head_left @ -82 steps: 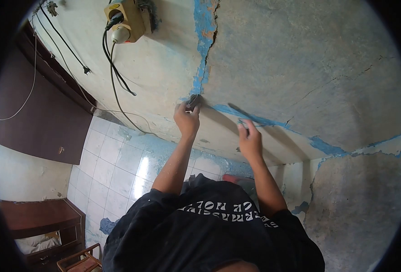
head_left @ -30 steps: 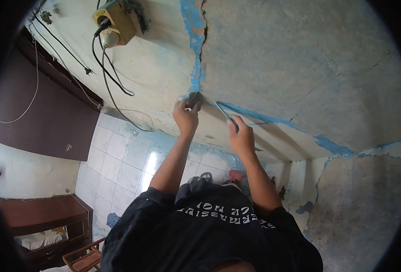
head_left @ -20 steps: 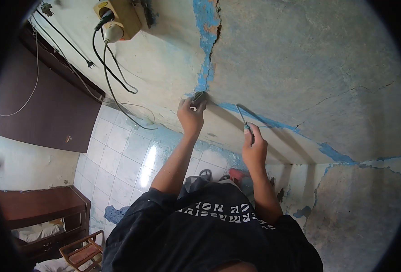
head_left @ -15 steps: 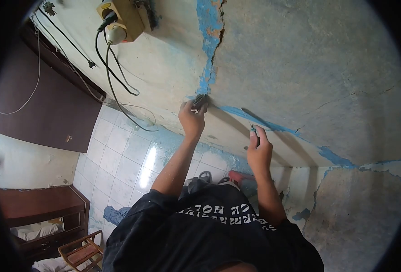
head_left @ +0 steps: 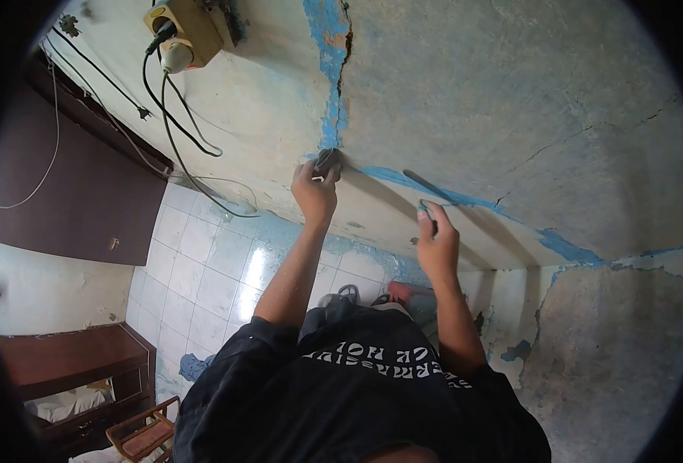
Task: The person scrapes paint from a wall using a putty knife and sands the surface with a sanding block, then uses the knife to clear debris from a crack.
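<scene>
My left hand (head_left: 315, 194) is closed on a small dark object (head_left: 326, 163), held against the wall at the lower end of a vertical strip of blue paint (head_left: 330, 69). A crack (head_left: 346, 54) runs beside that strip. To the right, my right hand (head_left: 438, 235) grips a thin tool (head_left: 423, 207) by its handle, just below a slanting blue strip (head_left: 411, 182). The rest of the tool is hard to make out against the wall.
A yellowish socket box (head_left: 183, 31) with plugs and hanging cables is at the upper left. Below are a tiled floor (head_left: 195, 255), a blue cloth (head_left: 195, 366), a red object (head_left: 403, 292) by my feet, a wooden cabinet (head_left: 71, 359) and a chair (head_left: 145, 436).
The whole view has shifted slightly, so the wall and socket box appear further left and higher. My right hand has turned its tool, whose blade showed more clearly before. My left hand keeps its hold.
</scene>
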Demonstrator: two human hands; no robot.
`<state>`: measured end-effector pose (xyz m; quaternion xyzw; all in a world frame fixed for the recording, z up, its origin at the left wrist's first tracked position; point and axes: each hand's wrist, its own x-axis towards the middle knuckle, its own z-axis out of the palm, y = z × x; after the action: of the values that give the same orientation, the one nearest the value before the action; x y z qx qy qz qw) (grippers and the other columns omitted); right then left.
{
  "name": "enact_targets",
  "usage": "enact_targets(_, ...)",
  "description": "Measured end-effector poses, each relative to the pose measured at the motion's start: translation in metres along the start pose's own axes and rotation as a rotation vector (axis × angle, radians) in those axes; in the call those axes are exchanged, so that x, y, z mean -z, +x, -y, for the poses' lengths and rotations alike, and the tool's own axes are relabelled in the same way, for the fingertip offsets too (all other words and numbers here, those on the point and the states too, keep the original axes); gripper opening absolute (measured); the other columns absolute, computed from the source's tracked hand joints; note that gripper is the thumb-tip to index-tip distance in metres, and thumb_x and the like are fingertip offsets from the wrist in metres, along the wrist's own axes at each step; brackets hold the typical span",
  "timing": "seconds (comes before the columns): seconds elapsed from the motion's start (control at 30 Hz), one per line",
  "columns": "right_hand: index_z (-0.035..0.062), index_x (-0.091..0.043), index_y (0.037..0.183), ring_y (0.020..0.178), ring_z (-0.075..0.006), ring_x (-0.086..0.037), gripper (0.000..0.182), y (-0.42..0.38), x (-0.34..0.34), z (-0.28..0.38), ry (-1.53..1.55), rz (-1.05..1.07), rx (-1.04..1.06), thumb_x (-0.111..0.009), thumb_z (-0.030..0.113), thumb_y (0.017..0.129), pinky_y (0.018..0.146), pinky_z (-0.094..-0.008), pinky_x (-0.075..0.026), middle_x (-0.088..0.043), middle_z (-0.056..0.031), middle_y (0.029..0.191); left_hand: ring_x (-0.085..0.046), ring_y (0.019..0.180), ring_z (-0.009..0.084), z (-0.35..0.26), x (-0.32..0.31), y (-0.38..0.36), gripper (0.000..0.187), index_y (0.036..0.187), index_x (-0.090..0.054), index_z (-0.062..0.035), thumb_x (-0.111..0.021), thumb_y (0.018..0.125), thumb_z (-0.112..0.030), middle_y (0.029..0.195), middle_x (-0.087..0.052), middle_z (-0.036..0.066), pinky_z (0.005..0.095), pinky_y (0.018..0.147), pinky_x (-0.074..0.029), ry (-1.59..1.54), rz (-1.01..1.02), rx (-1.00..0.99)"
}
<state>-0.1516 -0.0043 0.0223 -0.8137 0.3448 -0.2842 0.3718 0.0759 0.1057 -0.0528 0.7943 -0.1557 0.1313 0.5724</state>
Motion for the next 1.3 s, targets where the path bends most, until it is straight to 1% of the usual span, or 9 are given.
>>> enact_targets(0.1, 0.0059, -0.068, 0.127, 0.073, -0.0321, -0.069, 0.029, 0.004, 0.004, 0.021, -0.023, 0.077, -0.118, -0.062, 0.023, 0.104, 0.071, -0.0387, -0.053, -0.072, -0.0200, 0.082, -0.069, 0.076, 0.0280, -0.007, 0.003, 0.001, 0.029, 0.101, -0.075, -0.0007, -0.088, 0.080, -0.015, 0.089, -0.069, 0.014, 0.0381, 0.069, -0.053, -0.003, 0.001, -0.003)
enact_targets(0.23, 0.0039, -0.069, 0.125, 0.071, -0.0216, -0.066, 0.029, 0.000, -0.003, 0.008, -0.045, -0.012, 0.020, -0.062, 0.021, 0.103, 0.071, -0.0363, -0.052, -0.072, -0.0152, 0.081, -0.072, 0.079, 0.0274, -0.010, 0.003, 0.001, 0.029, 0.103, -0.076, -0.0004, -0.087, 0.081, -0.016, 0.090, -0.071, 0.015, 0.0368, 0.073, -0.054, -0.007, 0.008, 0.015)
enact_targets(0.33, 0.0050, -0.067, 0.125, 0.090, -0.0477, -0.070, 0.027, 0.006, 0.021, 0.014, 0.025, 0.087, -0.161, -0.061, 0.019, 0.103, 0.076, -0.0477, -0.054, -0.072, -0.0262, 0.091, -0.074, 0.083, 0.0267, -0.014, 0.007, 0.001, 0.030, 0.104, -0.076, -0.0001, -0.087, 0.082, -0.017, 0.092, -0.073, 0.015, 0.0357, 0.076, -0.055, 0.037, 0.032, 0.040)
enact_targets(0.5, 0.0053, -0.067, 0.124, 0.095, -0.0508, -0.067, 0.027, 0.014, -0.023, 0.017, -0.016, 0.106, 0.016, -0.061, 0.020, 0.103, 0.079, -0.0480, -0.054, -0.072, -0.0267, 0.096, -0.069, 0.076, 0.0285, -0.006, 0.002, 0.001, 0.029, 0.100, -0.075, -0.0006, -0.088, 0.079, -0.016, 0.088, -0.069, 0.015, 0.0378, 0.069, -0.053, -0.028, 0.008, -0.002)
enact_targets(0.8, 0.0045, -0.068, 0.126, 0.090, -0.0324, -0.074, 0.029, 0.009, -0.011, 0.028, -0.099, 0.071, -0.020, -0.061, 0.022, 0.104, 0.083, -0.0390, -0.055, -0.075, -0.0213, 0.101, -0.070, 0.078, 0.0294, -0.009, 0.008, 0.007, 0.029, 0.099, -0.075, 0.0001, -0.088, 0.079, -0.016, 0.089, -0.069, 0.015, 0.0378, 0.071, -0.053, 0.001, 0.046, -0.012)
enact_targets(1.03, 0.0065, -0.067, 0.124, 0.094, -0.0468, -0.070, 0.026, 0.007, -0.005, 0.027, -0.019, 0.028, -0.039, -0.062, 0.020, 0.103, 0.079, -0.0465, -0.055, -0.072, -0.0252, 0.096, -0.069, 0.077, 0.0290, -0.009, 0.009, 0.011, 0.029, 0.101, -0.075, 0.0005, -0.088, 0.079, -0.014, 0.091, -0.069, 0.016, 0.0370, 0.070, -0.054, -0.026, 0.036, -0.009)
enact_targets(1.07, 0.0060, -0.068, 0.126, 0.088, -0.0341, -0.073, 0.028, 0.007, -0.016, 0.025, -0.094, 0.012, -0.001, -0.062, 0.022, 0.104, 0.082, -0.0398, -0.055, -0.073, -0.0236, 0.095, -0.069, 0.077, 0.0288, -0.010, 0.009, 0.007, 0.029, 0.101, -0.075, 0.0007, -0.088, 0.079, -0.014, 0.091, -0.069, 0.016, 0.0364, 0.070, -0.054, -0.019, 0.048, -0.004)
enact_targets(1.23, 0.0062, -0.068, 0.126, 0.071, -0.0286, -0.068, 0.028, 0.001, -0.011, 0.019, -0.040, 0.013, -0.039, -0.062, 0.022, 0.104, 0.072, -0.0389, -0.053, -0.071, -0.0212, 0.083, -0.070, 0.077, 0.0283, -0.004, 0.006, 0.005, 0.030, 0.102, -0.075, 0.0010, -0.088, 0.080, -0.013, 0.090, -0.068, 0.015, 0.0356, 0.068, -0.055, -0.061, 0.034, 0.003)
enact_targets(1.3, 0.0095, -0.068, 0.125, 0.089, -0.0460, -0.071, 0.025, 0.004, 0.000, 0.026, -0.028, 0.045, -0.101, -0.061, 0.019, 0.103, 0.078, -0.0462, -0.055, -0.073, -0.0251, 0.094, -0.074, 0.081, 0.0262, -0.010, 0.010, 0.006, 0.027, 0.101, -0.075, 0.0021, -0.086, 0.082, -0.014, 0.092, -0.071, 0.015, 0.0352, 0.072, -0.058, -0.031, 0.075, 0.055)
